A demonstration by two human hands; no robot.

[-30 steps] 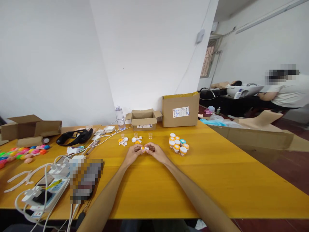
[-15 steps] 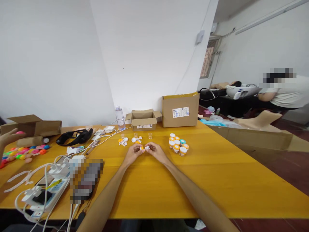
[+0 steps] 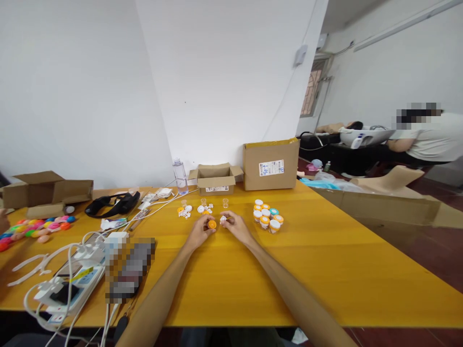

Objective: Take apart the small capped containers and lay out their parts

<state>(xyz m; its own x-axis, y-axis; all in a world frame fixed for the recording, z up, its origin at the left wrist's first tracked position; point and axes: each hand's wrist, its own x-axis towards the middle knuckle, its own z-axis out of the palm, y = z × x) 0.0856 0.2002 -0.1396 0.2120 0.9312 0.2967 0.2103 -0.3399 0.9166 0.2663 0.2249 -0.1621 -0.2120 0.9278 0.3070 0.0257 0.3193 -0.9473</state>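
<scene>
My left hand (image 3: pixel 199 232) pinches a small round orange lid (image 3: pixel 212 224) just above the yellow table (image 3: pixel 325 260). My right hand (image 3: pixel 237 226) is closed on a tiny clear container with white dice (image 3: pixel 223 220) in it. The two hands are a little apart near the table's middle. Behind them lie several loose dice, white and orange lids (image 3: pixel 188 210) and three small clear cups (image 3: pixel 224 202). To the right stands a cluster of closed little jars (image 3: pixel 268 215) with white, orange and teal lids.
Two cardboard boxes (image 3: pixel 270 164) and a water bottle (image 3: pixel 180 176) stand at the table's back. A power strip with cables (image 3: pixel 68 284), black goggles (image 3: pixel 113 205), coloured balls (image 3: pixel 34 228) and more boxes (image 3: pixel 47 190) fill the left. Another person (image 3: pixel 427 137) bends over at far right.
My hands have drawn apart: the orange lid has come off with the left hand, the container stays in the right. Someone's hand at the far left edge has pulled back.
</scene>
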